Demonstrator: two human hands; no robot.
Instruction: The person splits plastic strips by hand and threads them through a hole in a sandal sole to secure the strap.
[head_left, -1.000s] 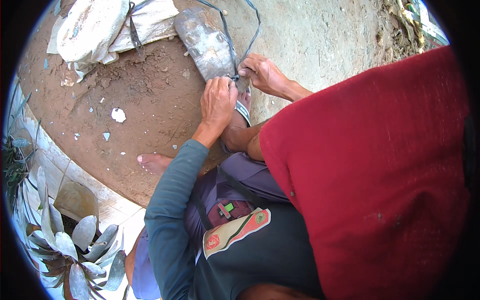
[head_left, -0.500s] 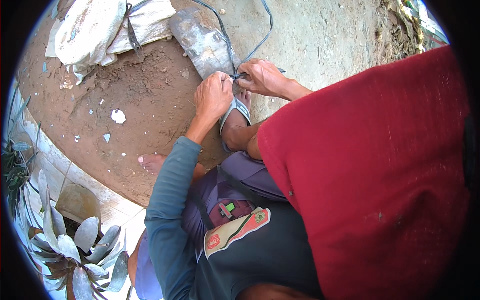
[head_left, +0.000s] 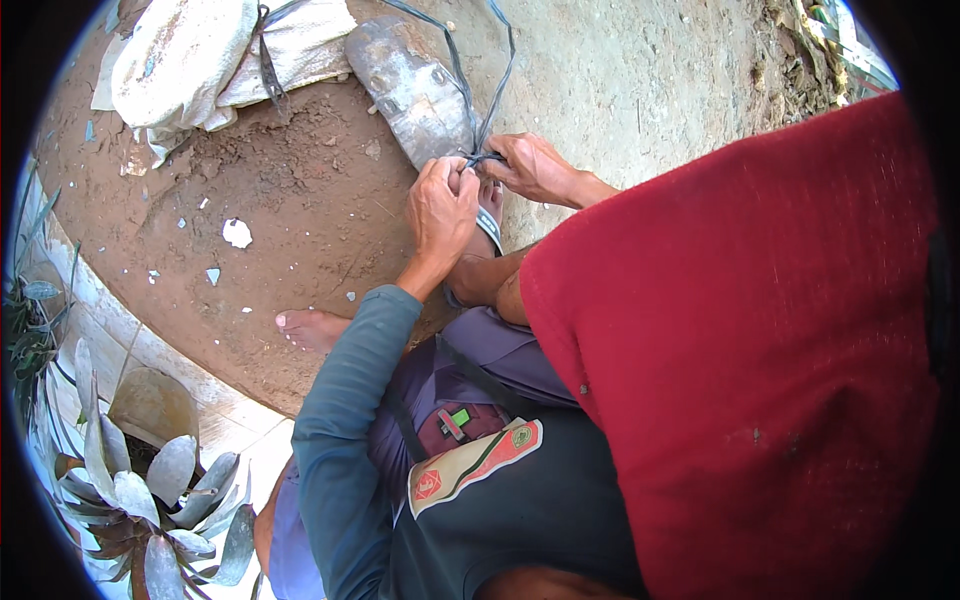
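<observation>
At the lower edge of the head view, a dark vest with a red-and-cream badge (head_left: 470, 465) and a purple garment (head_left: 500, 360) fill the foreground; a large red cloth (head_left: 740, 350) covers the right side. Left forearm, in a teal sleeve (head_left: 345, 420), rises from the lower centre, wrist straight, to the left hand (head_left: 440, 205). Left hand: fingers curled closed, knuckles up, thumb and fingertips pinched on the grey strap (head_left: 480, 158) at its crossing point. Right forearm emerges bare from under the red cloth, angled up and to the left. Right hand (head_left: 535, 168): fingers bent closed, gripping the same strap from the opposite side; the two hands are almost touching at the knot. The strap crossing lies directly over a sandalled foot (head_left: 487, 225), just beside the hands. A second, bare foot (head_left: 310, 328) rests on the brown soil (head_left: 280, 230), well apart to the left. Beyond the hands, the strap runs up in two strands across a grey curved metal piece (head_left: 410, 85) lying on the ground. Farther, upper left: white sacks (head_left: 190, 55). Lower left: potted succulent (head_left: 150, 490) on pale paving.
</observation>
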